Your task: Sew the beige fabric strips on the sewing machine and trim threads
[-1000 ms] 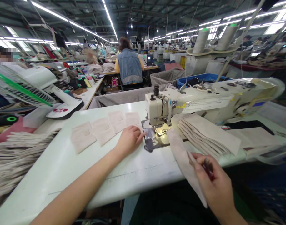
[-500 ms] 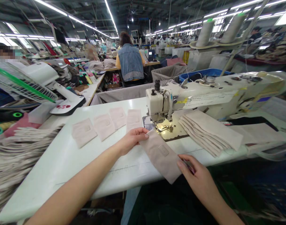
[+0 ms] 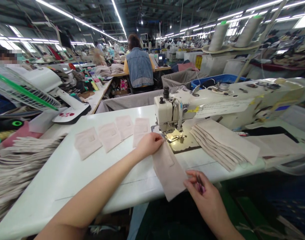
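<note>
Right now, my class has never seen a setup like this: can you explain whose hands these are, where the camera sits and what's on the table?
There is no robot: these are a person's bare hands, seen by one camera on their head. The left hand and right hand hold a beige fabric piece before a sewing machine. The right also holds a small, partly hidden tool. On the pale table, four beige pieces lie left, a fabric stack right.
</note>
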Tool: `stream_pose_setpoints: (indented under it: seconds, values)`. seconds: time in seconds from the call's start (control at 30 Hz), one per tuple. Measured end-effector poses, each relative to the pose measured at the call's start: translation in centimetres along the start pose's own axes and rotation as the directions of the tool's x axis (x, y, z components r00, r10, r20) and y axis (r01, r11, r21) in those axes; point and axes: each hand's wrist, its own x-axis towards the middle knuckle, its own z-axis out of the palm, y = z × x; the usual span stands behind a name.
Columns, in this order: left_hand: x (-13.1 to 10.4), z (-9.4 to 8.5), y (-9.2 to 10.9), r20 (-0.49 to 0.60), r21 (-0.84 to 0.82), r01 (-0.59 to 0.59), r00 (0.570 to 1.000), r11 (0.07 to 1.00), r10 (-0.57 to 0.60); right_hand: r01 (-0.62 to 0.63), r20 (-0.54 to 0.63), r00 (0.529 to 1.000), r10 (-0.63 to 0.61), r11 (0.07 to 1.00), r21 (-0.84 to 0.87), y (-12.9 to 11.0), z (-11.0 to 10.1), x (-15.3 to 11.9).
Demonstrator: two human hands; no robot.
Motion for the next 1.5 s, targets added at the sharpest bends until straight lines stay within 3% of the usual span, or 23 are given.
stream_pose_setpoints:
  seconds: [0.1,0.2,0.27,0.4,0.53,0.87,1.23,1.4,1.5]
  values:
    - [0.8,0.8,0.0,-0.077,0.227,-0.005,0.997,0.974,0.023,0.116,0.007,0.993,-0.116,0.99,-0.081,0.2,1.0,-0.1]
    - [1.4,1.0,0.0,-0.062,0.246,0.04,0.998,0.969,-0.025,0.266,0.072,0.963,-0.259,0.957,-0.114,0.4,1.0,0.1]
    - [1.7,0.9,0.0,-0.052,0.245,0.054,0.998,0.968,-0.043,0.402,0.123,0.913,-0.388,0.908,-0.117,0.6,0.7,0.2]
    - [2.2,0.9,-0.1,-0.06,0.257,0.089,0.995,0.962,-0.076,0.645,0.274,0.76,-0.59,0.738,-0.198,1.0,0.1,0.5]
    - [2.7,1.1,-0.3,-0.065,0.26,0.127,0.991,0.957,-0.114,0.718,0.326,0.696,-0.64,0.61,-0.336,1.0,-0.1,0.8]
    - [3.2,0.8,-0.6,-0.056,0.244,0.15,0.989,0.958,-0.14,0.72,0.383,0.693,-0.61,0.564,-0.404,0.5,0.0,1.1]
    - [3.8,0.8,-0.6,-0.074,0.254,0.177,0.984,0.951,-0.164,0.687,0.433,0.727,-0.533,0.577,-0.442,-0.2,0.3,1.6]
    - [3.3,0.6,-0.8,-0.075,0.239,0.097,0.994,0.966,-0.082,0.683,0.439,0.729,-0.525,0.59,-0.429,-0.4,0.2,1.6]
    - [2.5,-0.4,-1.9,-0.149,0.248,0.041,0.989,0.968,-0.004,0.705,0.438,0.709,-0.552,0.573,-0.418,-0.2,0.0,1.6]
